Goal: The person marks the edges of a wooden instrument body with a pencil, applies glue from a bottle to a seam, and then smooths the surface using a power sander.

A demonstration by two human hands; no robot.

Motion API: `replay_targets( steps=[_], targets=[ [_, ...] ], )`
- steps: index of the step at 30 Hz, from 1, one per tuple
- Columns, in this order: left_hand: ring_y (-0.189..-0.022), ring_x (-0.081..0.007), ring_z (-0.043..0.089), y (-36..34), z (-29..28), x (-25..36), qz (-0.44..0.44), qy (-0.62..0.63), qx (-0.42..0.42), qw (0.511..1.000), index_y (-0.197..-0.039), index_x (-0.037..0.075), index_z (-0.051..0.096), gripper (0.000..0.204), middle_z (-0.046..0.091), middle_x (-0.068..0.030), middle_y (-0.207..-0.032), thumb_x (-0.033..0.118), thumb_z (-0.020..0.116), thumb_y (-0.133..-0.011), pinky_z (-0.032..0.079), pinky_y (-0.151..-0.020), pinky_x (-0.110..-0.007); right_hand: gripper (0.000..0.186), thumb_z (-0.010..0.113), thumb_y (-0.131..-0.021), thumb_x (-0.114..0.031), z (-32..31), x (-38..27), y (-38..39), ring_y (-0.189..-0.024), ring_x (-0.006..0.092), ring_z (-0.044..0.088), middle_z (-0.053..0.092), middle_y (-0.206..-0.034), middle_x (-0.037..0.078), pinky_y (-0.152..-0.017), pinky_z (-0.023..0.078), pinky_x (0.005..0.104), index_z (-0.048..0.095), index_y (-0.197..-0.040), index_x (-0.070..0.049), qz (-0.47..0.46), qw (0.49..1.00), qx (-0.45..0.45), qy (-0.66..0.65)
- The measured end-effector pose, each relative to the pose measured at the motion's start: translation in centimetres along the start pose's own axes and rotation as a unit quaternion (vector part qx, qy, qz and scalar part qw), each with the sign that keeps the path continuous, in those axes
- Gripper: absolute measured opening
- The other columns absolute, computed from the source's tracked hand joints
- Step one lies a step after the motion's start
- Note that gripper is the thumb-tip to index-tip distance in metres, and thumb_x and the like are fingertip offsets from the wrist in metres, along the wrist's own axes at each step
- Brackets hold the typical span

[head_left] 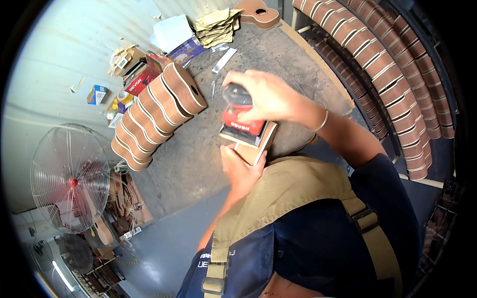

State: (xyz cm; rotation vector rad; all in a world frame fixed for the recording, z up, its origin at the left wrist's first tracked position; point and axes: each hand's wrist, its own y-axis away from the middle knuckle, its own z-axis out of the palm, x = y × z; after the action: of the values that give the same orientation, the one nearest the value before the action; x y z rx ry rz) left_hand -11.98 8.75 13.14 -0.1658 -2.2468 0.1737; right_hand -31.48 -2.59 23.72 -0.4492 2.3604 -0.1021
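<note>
My right hand (pixel 273 97) is wrapped over the top of a red and black power sander (pixel 243 119). The sander's flat pad rests on a wooden piece (pixel 252 153) with a pale edge, which looks like a small instrument body. Most of that piece is hidden beneath the sander and my apron. From below, my left hand (pixel 240 166) grips its near end, thumb along the side. To the left, a row of ukulele bodies (pixel 159 116) with pale and dark edge stripes stands pressed together on the grey workbench (pixel 186 166).
Another ukulele body (pixel 258 15) lies at the bench's far end beside stacked sandpaper sheets (pixel 217 27). Boxes, including a red one (pixel 141 82), line the wall. A caged fan (pixel 69 179) stands left. Racks of instrument bodies (pixel 385 82) rise at the right.
</note>
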Motion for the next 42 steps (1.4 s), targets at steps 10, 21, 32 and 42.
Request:
replay_targets(
  steps=[10,21,32,42],
  targets=[
    [-0.103,-0.0401,0.059,1.9,-2.2,-1.8,0.001,0.018,-0.017,1.0,-0.129,0.0,0.05,0.08,0.054,-0.0179,-0.11,0.028,0.098,-0.071,0.05,-0.087,-0.049,0.067,0.09,-0.074,-0.018,0.6,10.9,5.4,-0.111,0.0386,0.067,0.065,-0.118,0.017,-0.096,0.054,0.0451,0.061,-0.135,-0.018,0.105,0.992,0.068,0.036],
    [-0.097,-0.0345,0.053,1.7,-3.4,-1.0,0.059,-0.087,-0.107,0.989,-0.16,0.027,0.056,0.087,0.052,-0.0159,-0.107,0.031,0.09,-0.081,0.051,-0.083,-0.046,0.062,0.089,-0.076,-0.016,2.2,18.4,11.2,-0.098,0.0448,0.065,0.054,-0.112,0.02,-0.083,0.056,0.0495,0.06,-0.131,-0.024,0.179,0.973,0.065,0.129],
    [-0.088,-0.0335,0.054,2.2,-2.9,-1.7,0.093,-0.051,-0.05,0.993,-0.141,0.013,0.054,0.079,0.053,-0.0158,-0.105,0.021,0.097,-0.075,0.05,-0.072,-0.047,0.066,0.093,-0.073,-0.018,2.7,20.8,10.7,-0.101,0.0469,0.066,0.059,-0.114,0.022,-0.085,0.057,0.0516,0.057,-0.129,-0.018,0.204,0.959,0.027,0.195],
    [-0.097,-0.0365,0.056,1.8,-3.6,0.1,0.037,-0.099,-0.106,0.989,-0.15,0.017,0.062,0.075,0.051,-0.0168,-0.109,0.034,0.091,-0.082,0.051,-0.08,-0.047,0.077,0.1,-0.068,-0.03,7.4,26.3,-1.5,-0.112,0.0456,0.072,0.076,-0.113,0.028,-0.095,0.059,0.0511,0.06,-0.125,0.003,0.259,0.95,-0.017,0.174]
  ],
)
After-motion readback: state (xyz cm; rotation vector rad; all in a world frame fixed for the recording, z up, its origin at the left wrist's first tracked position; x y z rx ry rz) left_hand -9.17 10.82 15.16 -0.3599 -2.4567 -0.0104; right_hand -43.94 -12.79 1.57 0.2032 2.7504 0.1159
